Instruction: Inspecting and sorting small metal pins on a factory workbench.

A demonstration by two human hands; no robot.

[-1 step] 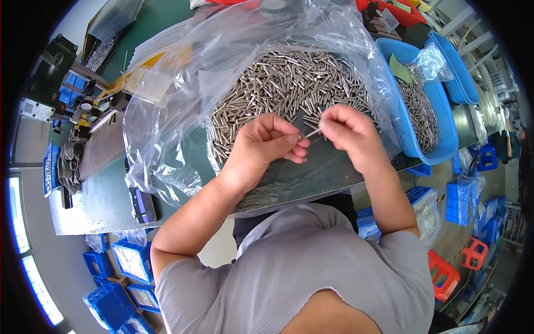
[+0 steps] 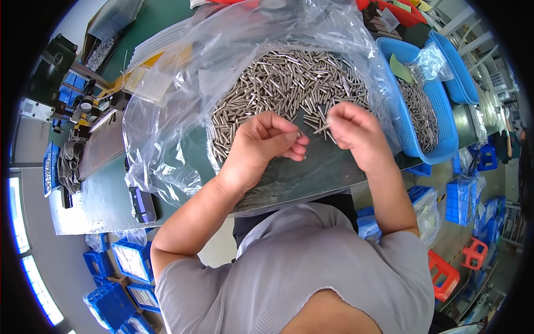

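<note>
A large heap of small metal pins lies on clear plastic in front of me. My right hand is closed in a pinch at the heap's near right edge, with one slim metal pin pointing left out of its fingertips. Across a small gap, my left hand has thumb and forefinger pressed together and its other fingers curled. Something tiny and shiny shows at those fingertips, too small to name.
Crumpled clear plastic sheeting spreads around the heap on the green table. At the right stands a blue basket holding more pins. A dark tool-like object lies near the left front edge. Blue crates stand below, left.
My right hand has drawn slightly to the right, taking the pin away from my left fingertips, so a gap has opened between them. My left hand is almost unmoved.
</note>
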